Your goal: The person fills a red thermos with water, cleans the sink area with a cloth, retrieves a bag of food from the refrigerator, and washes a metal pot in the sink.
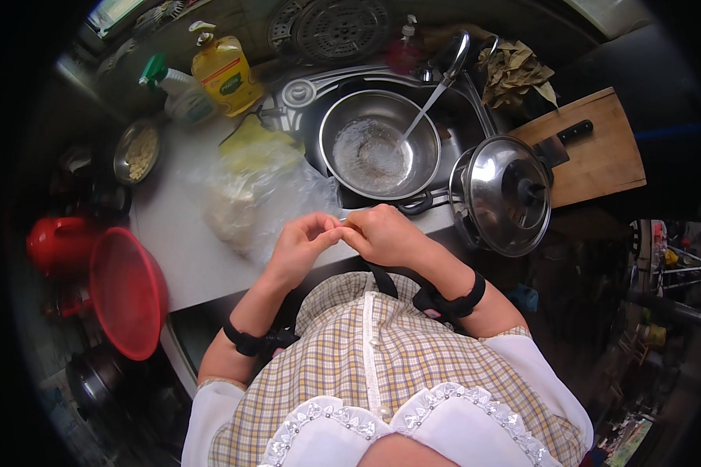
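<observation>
My left hand (306, 242) and my right hand (380, 233) meet fingertip to fingertip at the counter's front edge. The fingers of both are pinched together; something small and pale may lie between them, too hidden to name. Just left of them a clear plastic bag (274, 198) with pale contents rests on the white counter (210, 280), by a yellow-green cloth (260, 137). Beyond my hands, a steel bowl (380, 145) sits in the sink. Water runs into it from the faucet (458, 52) and foams on the surface.
At right stand a lidded steel pot (505, 195) and a wooden cutting board (607, 152) with a cleaver (566, 140). Dish soap (225, 76) and a spray bottle (181, 96) stand at the back left. Further left are a small bowl of pale pieces (137, 152) and a red plastic basin (128, 292).
</observation>
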The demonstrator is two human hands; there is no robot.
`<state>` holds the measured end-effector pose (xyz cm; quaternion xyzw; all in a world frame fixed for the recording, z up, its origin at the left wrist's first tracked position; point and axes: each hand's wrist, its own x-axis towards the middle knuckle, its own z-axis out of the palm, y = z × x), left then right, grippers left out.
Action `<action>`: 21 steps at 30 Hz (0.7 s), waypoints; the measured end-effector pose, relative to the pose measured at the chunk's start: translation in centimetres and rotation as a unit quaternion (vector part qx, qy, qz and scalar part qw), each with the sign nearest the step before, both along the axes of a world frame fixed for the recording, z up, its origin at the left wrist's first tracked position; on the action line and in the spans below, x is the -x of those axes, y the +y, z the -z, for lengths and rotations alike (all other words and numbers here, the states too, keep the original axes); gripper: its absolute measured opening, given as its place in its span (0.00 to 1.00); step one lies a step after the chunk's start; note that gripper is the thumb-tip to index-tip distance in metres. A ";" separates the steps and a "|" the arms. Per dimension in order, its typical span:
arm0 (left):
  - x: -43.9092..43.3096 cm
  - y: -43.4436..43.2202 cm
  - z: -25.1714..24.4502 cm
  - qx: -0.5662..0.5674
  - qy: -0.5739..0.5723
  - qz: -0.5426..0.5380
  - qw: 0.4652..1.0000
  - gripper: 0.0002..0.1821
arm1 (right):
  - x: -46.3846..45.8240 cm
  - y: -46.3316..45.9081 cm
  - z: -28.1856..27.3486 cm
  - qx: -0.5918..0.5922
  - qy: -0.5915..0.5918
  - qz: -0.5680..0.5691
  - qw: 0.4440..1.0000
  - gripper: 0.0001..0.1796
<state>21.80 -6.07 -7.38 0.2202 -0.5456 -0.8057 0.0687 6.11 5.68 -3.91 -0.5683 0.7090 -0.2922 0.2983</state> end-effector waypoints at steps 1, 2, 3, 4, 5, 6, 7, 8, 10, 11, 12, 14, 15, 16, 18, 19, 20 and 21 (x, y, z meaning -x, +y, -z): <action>0.0 0.1 0.2 -0.005 0.019 -0.001 1.000 0.05 | 0.2 0.1 0.0 0.005 -0.016 0.010 1.000 0.16; 0.1 0.3 0.3 -0.011 0.037 -0.002 0.999 0.06 | 0.4 0.2 0.0 0.008 -0.037 0.021 0.999 0.17; 0.1 0.4 0.3 -0.017 0.056 -0.003 0.998 0.07 | 0.5 0.2 0.0 0.001 -0.073 0.031 0.997 0.18; 0.3 0.5 0.3 -0.023 0.065 0.004 0.998 0.07 | 0.6 0.2 0.0 -0.007 -0.112 0.041 0.993 0.20; 0.4 0.5 0.2 -0.030 0.074 0.011 0.997 0.07 | 0.6 0.2 0.0 -0.015 -0.151 0.050 0.987 0.22; 0.6 0.5 0.1 -0.037 0.083 0.017 0.996 0.08 | 0.7 0.3 0.1 -0.036 -0.175 0.061 0.982 0.22; 0.7 0.4 0.0 -0.084 0.092 0.025 0.992 0.08 | 0.7 0.4 0.1 -0.057 -0.199 0.070 0.976 0.23; 0.8 0.2 -0.2 -0.130 0.101 0.033 0.986 0.08 | 0.8 0.6 0.0 -0.079 -0.223 0.080 0.968 0.23; 1.0 -0.1 -0.4 -0.196 0.113 0.040 0.973 0.09 | 2.0 1.2 -0.3 -0.104 -0.327 0.104 0.933 0.21; 0.8 -0.6 -0.5 -0.215 0.116 0.040 0.969 0.09 | 3.0 1.6 -0.6 -0.117 -0.378 0.116 0.911 0.20; 0.7 -0.9 -0.6 -0.234 0.118 0.039 0.964 0.09 | 4.5 2.4 -1.1 -0.117 -0.336 0.111 0.928 0.18; 0.3 -1.5 -0.5 -0.221 0.064 -0.011 0.973 0.10 | 8.6 3.4 -2.2 -0.094 -0.187 0.127 0.970 0.16; 0.2 -1.7 -0.4 -0.216 0.053 -0.031 0.974 0.11 | 11.1 4.0 -3.0 -0.123 -0.080 0.134 0.980 0.15; 0.1 -2.0 -0.2 -0.221 0.043 -0.041 0.974 0.11 | 13.7 4.6 -3.8 -0.121 0.059 0.123 0.983 0.13; 0.1 -2.2 0.2 -0.233 0.048 -0.056 0.970 0.13 | 18.8 4.5 -4.9 -0.156 0.161 0.143 0.964 0.13; 0.2 -2.1 0.4 -0.238 0.055 -0.053 0.968 0.13 | 21.2 4.1 -5.2 -0.178 0.122 0.154 0.964 0.13; 0.3 -2.0 0.6 -0.241 0.055 -0.053 0.968 0.13 | 23.3 3.5 -5.2 -0.198 0.112 0.171 0.959 0.13; 0.3 -1.8 0.8 -0.245 0.058 -0.057 0.966 0.13 | 25.4 2.7 -5.1 -0.234 0.111 0.172 0.950 0.15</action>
